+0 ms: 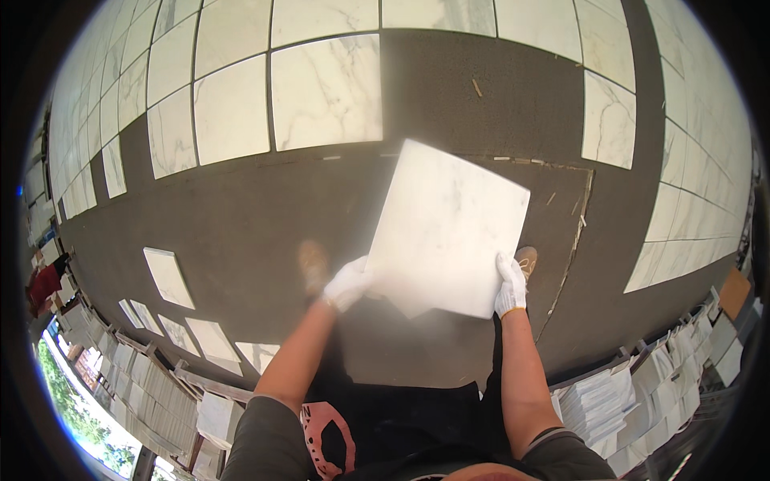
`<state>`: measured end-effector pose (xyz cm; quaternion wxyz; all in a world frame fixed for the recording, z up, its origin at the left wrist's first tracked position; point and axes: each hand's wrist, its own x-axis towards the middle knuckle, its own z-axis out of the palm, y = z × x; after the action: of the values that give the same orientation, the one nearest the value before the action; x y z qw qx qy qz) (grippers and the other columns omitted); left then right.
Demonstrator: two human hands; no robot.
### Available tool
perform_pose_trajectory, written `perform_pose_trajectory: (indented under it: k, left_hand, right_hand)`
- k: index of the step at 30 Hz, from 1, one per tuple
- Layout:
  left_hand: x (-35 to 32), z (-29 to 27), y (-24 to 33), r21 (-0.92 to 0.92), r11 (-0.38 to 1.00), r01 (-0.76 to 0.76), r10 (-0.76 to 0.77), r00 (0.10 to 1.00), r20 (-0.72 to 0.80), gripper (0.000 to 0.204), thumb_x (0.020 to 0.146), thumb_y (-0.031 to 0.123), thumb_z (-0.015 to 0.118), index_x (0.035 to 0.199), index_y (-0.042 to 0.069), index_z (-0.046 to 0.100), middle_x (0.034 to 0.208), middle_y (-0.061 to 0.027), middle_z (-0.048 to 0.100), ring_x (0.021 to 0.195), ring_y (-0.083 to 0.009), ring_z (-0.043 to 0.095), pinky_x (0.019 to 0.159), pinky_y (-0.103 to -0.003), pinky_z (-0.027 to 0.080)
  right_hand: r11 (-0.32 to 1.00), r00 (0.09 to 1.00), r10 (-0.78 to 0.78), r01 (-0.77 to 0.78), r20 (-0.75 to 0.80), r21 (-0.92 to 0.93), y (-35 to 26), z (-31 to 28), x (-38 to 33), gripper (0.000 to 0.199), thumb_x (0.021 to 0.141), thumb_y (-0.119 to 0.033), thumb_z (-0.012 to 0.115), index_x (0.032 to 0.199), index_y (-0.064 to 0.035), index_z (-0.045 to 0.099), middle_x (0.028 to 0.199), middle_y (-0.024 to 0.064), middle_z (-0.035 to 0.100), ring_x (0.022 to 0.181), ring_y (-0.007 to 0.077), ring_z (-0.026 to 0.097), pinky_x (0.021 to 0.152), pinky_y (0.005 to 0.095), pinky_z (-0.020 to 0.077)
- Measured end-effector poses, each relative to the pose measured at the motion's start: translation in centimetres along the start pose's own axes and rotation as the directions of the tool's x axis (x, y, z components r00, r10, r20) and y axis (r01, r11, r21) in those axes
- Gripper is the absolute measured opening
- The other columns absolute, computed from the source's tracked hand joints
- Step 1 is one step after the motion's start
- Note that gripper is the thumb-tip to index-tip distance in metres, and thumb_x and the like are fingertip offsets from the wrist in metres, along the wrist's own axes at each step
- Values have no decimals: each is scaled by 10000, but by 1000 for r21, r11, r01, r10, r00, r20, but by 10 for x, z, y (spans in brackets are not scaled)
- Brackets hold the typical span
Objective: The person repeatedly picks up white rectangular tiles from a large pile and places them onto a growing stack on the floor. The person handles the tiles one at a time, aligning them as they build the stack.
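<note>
Between my two white-gloved hands I hold a large square marble tile, white with faint grey marks, tilted above the dark floor. My left hand grips its left edge near the lower corner, with the fingertips partly out of sight behind it. On its right edge my right hand is closed, thumb on the face. Beyond the tile, rows of veined white marble tiles lie on the floor, with a gap of bare grey floor in the nearest row.
At the left lie several loose tiles, one of them a narrow piece. Stacks of tiles stand at the lower right, and more stacked slabs at the lower left. My shoe shows beside the held tile.
</note>
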<state>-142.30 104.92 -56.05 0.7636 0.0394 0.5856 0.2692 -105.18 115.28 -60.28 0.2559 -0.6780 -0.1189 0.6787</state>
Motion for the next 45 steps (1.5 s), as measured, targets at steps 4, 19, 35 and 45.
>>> perform_pose_trajectory:
  k: [4,19,35,45]
  left_hand:
    - [60,5,59,-39,996,-78,78,997,13,496,931,229,748,1340,-12,605,1180,-62,698,992,-123,658,833,-291,549]
    - [264,-43,155,353,927,-129,194,969,-155,561,1000,417,608,1451,87,555,1490,-171,528,1286,-280,560,1077,-417,466]
    - [334,-71,161,635,768,76,90,970,-225,478,1085,348,359,1525,215,491,1570,-104,430,1415,-260,431,1175,-403,368]
    - [335,-63,178,913,366,180,322,896,-306,449,1078,345,375,1445,172,567,1405,-101,581,1288,-248,541,1108,-401,441]
  right_hand:
    - [960,976,-189,159,-110,-232,-59,46,69,380,934,-300,743,1118,30,709,1053,73,677,972,170,585,919,319,455]
    - [910,947,-316,318,51,-267,-153,161,326,471,887,-231,822,1193,95,673,1151,135,712,1007,243,667,930,360,505]
    - [504,898,-385,398,213,-766,-156,156,404,675,935,-551,662,1217,61,685,1229,215,706,1137,346,648,1000,405,467]
    - [742,954,-193,294,229,-603,-168,159,387,777,888,-471,768,1385,84,547,1428,213,578,1323,305,522,1111,414,373]
